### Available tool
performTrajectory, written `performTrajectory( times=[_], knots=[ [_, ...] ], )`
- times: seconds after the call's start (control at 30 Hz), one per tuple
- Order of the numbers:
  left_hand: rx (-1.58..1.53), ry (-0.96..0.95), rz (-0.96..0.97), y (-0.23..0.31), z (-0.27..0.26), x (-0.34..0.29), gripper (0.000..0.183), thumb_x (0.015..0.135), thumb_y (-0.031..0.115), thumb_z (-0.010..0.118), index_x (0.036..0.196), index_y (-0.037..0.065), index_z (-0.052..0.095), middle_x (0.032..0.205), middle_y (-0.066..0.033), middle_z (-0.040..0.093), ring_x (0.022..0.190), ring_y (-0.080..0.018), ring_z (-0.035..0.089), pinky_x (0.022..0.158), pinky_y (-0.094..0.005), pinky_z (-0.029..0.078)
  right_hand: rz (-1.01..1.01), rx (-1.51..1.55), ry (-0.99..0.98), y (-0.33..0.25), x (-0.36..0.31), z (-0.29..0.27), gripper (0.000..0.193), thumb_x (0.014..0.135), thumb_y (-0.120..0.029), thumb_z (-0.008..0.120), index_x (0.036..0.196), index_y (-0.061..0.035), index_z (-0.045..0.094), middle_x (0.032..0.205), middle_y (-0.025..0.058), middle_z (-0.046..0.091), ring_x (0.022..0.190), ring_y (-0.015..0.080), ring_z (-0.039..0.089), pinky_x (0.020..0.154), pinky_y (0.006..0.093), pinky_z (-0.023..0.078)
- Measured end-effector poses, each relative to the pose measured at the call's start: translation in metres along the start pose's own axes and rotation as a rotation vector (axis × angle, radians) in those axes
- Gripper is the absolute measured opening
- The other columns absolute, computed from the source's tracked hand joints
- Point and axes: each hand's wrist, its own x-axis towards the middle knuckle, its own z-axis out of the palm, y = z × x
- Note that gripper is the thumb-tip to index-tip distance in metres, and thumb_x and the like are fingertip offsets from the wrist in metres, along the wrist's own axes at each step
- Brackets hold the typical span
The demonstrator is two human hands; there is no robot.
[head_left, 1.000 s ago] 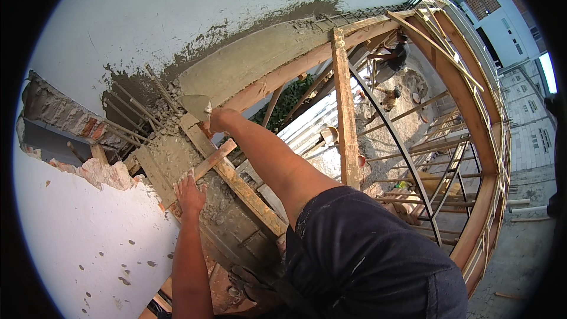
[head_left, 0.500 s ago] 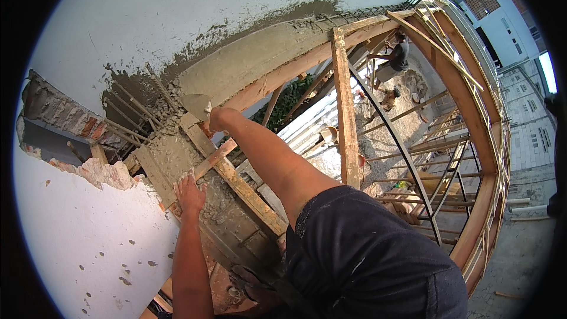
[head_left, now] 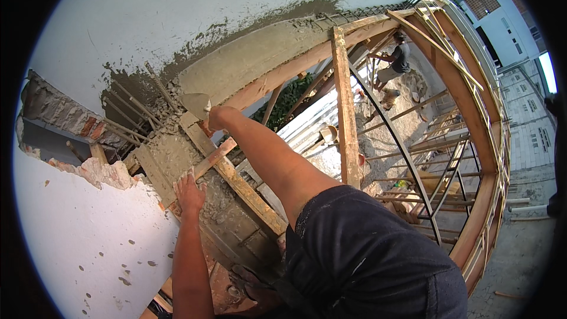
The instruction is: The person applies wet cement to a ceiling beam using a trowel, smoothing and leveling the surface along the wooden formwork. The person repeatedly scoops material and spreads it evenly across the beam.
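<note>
My right arm stretches forward, and my right hand [head_left: 217,119] is closed on a trowel. The trowel's grey triangular blade [head_left: 194,104] lies over wet concrete beside the wall; its handle is mostly hidden. My left hand [head_left: 190,194] lies with fingers stretched at the near end of a short wooden strip [head_left: 216,158], by the edge of a plank [head_left: 155,172]. That strip crosses a longer mortar-smeared board [head_left: 236,180]. Wet concrete [head_left: 177,150] fills the space between the boards, and several reinforcing bars [head_left: 133,103] stick out behind it.
A broken brick opening [head_left: 62,112] gapes in the white wall at left. Beyond my right arm, a wooden beam [head_left: 344,106] and a curved black metal bar [head_left: 393,130] stand above a deep drop. A co-worker [head_left: 397,59] is down there among poles. Curved formwork [head_left: 487,142] rims the right.
Both of my hands and the trowel stay almost where they were. Down below, the co-worker has shifted slightly, with the legs and arms in a changed pose.
</note>
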Motion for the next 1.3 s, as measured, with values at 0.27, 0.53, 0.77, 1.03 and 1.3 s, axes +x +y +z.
performTrajectory(
  times=[0.27, 0.53, 0.77, 1.03, 1.3],
  knots=[
    [-0.003, -0.02, -0.015, 0.001, 0.0, 0.0, 0.075, 0.094, 0.037, 0.067, 0.156, 0.017, 0.031, 0.154, -0.0156, 0.043, 0.146, -0.0327, 0.034, 0.126, -0.05, 0.015, -0.015, 0.014, -0.038, 0.0, 0.0, -0.003, 0.022, 0.083, -0.026, 0.071, 0.101, -0.0172, 0.08, 0.098, 0.0031, 0.078, 0.092, 0.0207, 0.075, 0.077, 0.039, 0.058],
    [0.012, 0.028, 0.003, 0.001, 0.002, 0.0, 0.076, 0.091, 0.035, 0.07, 0.155, 0.015, 0.033, 0.151, -0.0156, 0.047, 0.143, -0.0333, 0.038, 0.125, -0.0502, 0.017, -0.091, 0.0, 0.007, 0.002, 0.001, -0.001, 0.021, 0.08, -0.022, 0.071, 0.098, -0.0161, 0.081, 0.093, 0.0043, 0.078, 0.087, 0.0202, 0.076, 0.072, 0.0378, 0.059],
    [0.015, 0.03, 0.006, 0.001, 0.001, 0.0, 0.076, 0.091, 0.035, 0.069, 0.155, 0.015, 0.034, 0.149, -0.0154, 0.048, 0.141, -0.0339, 0.04, 0.125, -0.0503, 0.017, -0.059, -0.014, 0.02, 0.004, 0.008, 0.002, 0.019, 0.079, -0.023, 0.071, 0.093, -0.0152, 0.081, 0.091, 0.0054, 0.078, 0.086, 0.0208, 0.076, 0.07, 0.0367, 0.059],
    [0.007, 0.005, -0.006, 0.001, 0.001, 0.0, 0.075, 0.093, 0.036, 0.068, 0.156, 0.016, 0.032, 0.151, -0.0147, 0.046, 0.143, -0.0328, 0.038, 0.125, -0.0499, 0.015, 0.001, -0.047, 0.045, 0.0, 0.008, 0.004, 0.024, 0.078, -0.029, 0.076, 0.096, -0.0136, 0.081, 0.096, 0.0058, 0.078, 0.09, 0.0235, 0.075, 0.076, 0.0403, 0.058],
    [0.001, -0.012, -0.002, 0.0, 0.0, 0.001, 0.076, 0.093, 0.036, 0.068, 0.156, 0.016, 0.032, 0.15, -0.0149, 0.046, 0.143, -0.0329, 0.037, 0.125, -0.0499, 0.015, -0.02, -0.063, -0.005, 0.0, 0.014, 0.004, 0.03, 0.077, -0.033, 0.078, 0.099, -0.0126, 0.081, 0.099, 0.0064, 0.078, 0.093, 0.0252, 0.074, 0.078, 0.0404, 0.058]
  ],
)
